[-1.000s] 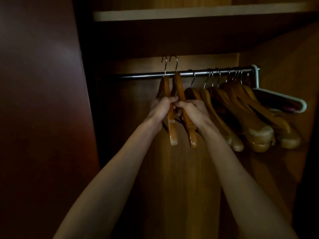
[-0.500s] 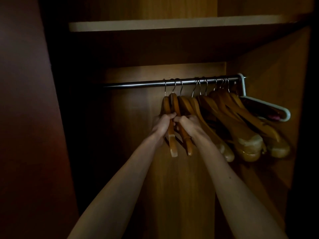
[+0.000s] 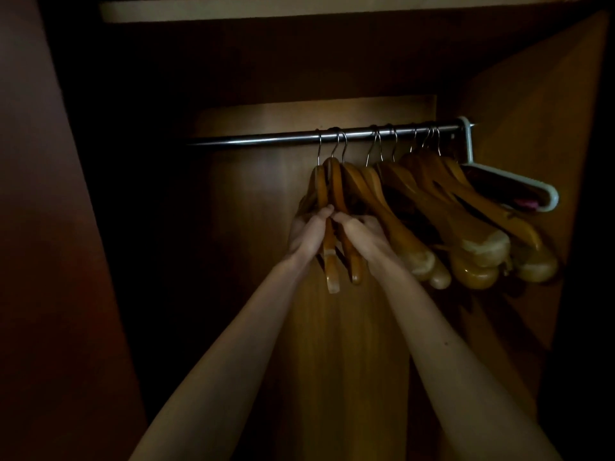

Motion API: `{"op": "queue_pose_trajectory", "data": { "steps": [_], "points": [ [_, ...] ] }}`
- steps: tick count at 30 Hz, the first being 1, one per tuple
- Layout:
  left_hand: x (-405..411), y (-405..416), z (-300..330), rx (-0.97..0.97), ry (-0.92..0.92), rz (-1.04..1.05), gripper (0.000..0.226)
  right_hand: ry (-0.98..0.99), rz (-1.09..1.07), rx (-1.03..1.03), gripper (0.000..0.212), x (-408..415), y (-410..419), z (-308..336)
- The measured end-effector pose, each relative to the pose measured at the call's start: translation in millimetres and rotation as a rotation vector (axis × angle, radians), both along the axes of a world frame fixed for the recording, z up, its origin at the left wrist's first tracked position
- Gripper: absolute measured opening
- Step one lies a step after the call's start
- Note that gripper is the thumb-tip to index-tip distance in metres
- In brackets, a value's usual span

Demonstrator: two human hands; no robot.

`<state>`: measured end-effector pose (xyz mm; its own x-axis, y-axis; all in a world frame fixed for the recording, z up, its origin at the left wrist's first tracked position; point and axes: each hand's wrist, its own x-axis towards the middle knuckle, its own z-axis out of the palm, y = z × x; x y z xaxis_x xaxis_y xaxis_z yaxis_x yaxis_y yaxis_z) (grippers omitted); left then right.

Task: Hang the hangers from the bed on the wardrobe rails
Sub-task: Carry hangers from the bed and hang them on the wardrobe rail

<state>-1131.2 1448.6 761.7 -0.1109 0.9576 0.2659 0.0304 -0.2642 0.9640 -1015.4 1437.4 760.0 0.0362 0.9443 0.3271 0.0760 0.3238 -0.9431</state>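
Up at the rail (image 3: 266, 140) inside the dark wardrobe, I've got both hands on the two leftmost wooden hangers (image 3: 336, 227), whose hooks sit over the bar. My left hand (image 3: 307, 232) curls round the left one, my right hand (image 3: 361, 234) grips its neighbour. More wooden hangers (image 3: 466, 207) crowd the rail's right end, beside a white plastic hanger (image 3: 519, 181).

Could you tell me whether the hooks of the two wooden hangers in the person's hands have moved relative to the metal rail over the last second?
Yes. The hooks were above the metal rail; now they hang on it.
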Motion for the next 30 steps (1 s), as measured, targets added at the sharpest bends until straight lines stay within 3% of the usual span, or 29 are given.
{"op": "queue_pose_trajectory", "data": {
  "steps": [3,7,10,16,24,27,30],
  "points": [
    [-1.2,-15.5,-22.1,0.048,-0.074,0.085,0.031,0.115,-0.016,-0.013,0.014,-4.0,-18.9,-24.5],
    [-4.1,-38.4,-76.2,0.093,-0.122,0.277,0.013,0.181,-0.100,-0.081,0.040,3.2,-43.8,-64.2],
    [-3.3,-49.0,-133.1,0.016,-0.001,0.263,0.011,0.140,-0.142,-0.153,0.024,12.4,-57.1,-106.8],
    [4.4,-86.3,-272.9,-0.247,0.372,-0.083,0.013,-0.122,-0.113,-0.403,0.010,32.5,-90.7,-239.0],
    [18.5,-127.3,-442.6,-0.756,0.604,-0.496,0.007,-0.297,-0.216,-0.800,0.015,47.7,-149.7,-416.2],
    [17.6,-133.6,-494.7,-0.789,0.815,-0.694,0.010,-0.325,-0.290,-0.928,0.021,51.2,-185.6,-467.1],
    [14.7,-143.4,-534.6,-0.700,1.118,-0.882,0.015,-0.310,-0.352,-1.062,0.022,51.3,-226.1,-511.9]
  ]
}}
